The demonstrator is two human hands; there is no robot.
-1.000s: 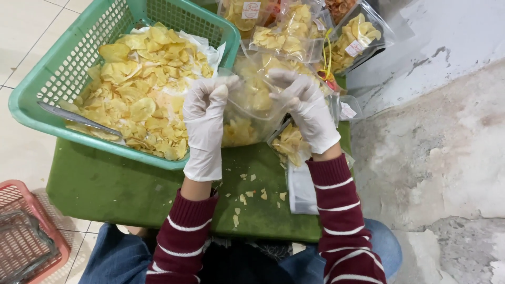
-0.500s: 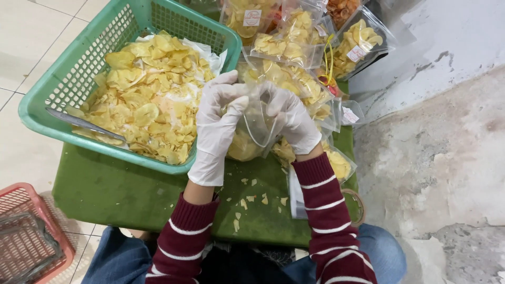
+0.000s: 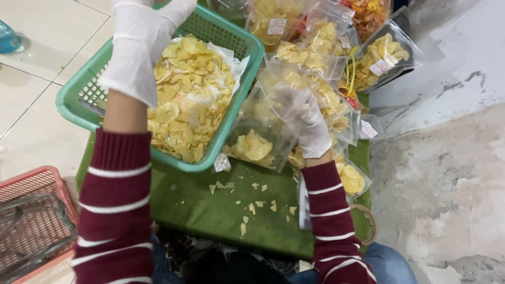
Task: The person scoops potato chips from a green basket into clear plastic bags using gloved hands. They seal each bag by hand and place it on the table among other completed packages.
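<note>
My right hand (image 3: 305, 121), in a white glove, grips a clear plastic bag (image 3: 258, 131) that holds a few yellow chips at its bottom, just right of the green basket (image 3: 236, 105). My left hand (image 3: 142, 37), also gloved, is raised high over the basket's heap of yellow chips (image 3: 192, 94); its fingers run out of the top of the frame, so I cannot tell whether it holds anything. Both arms wear dark red sleeves with white stripes.
Several filled, labelled chip bags (image 3: 315, 47) lie behind and right of the open bag. Chip crumbs (image 3: 252, 205) dot the green table top (image 3: 210, 215). A pink basket (image 3: 31, 221) stands at lower left on tiled floor; grey concrete lies to the right.
My left hand has let go of the bag and risen up over the green basket. My right hand still holds the bag, now hanging open beside the basket.
</note>
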